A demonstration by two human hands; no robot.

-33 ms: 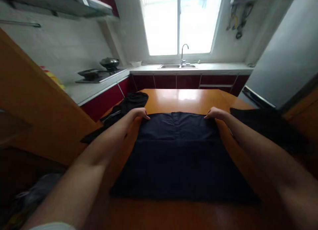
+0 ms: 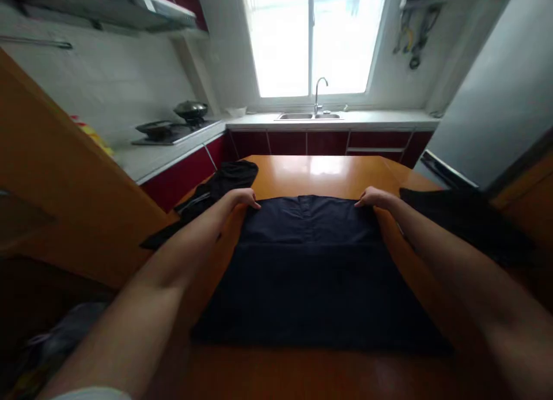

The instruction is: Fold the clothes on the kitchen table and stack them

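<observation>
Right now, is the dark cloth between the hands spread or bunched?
Spread: the dark cloth lies flat on the table, far corners in the left hand and right hand.

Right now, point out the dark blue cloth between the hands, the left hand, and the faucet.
Dark blue cloth (image 2: pixel 314 276): head view, middle of its broad face.
Left hand (image 2: pixel 243 197): head view, back of the hand.
Faucet (image 2: pixel 317 95): head view, upright neck.

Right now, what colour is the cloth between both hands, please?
The cloth is dark navy blue, showing best in the head view.
</observation>
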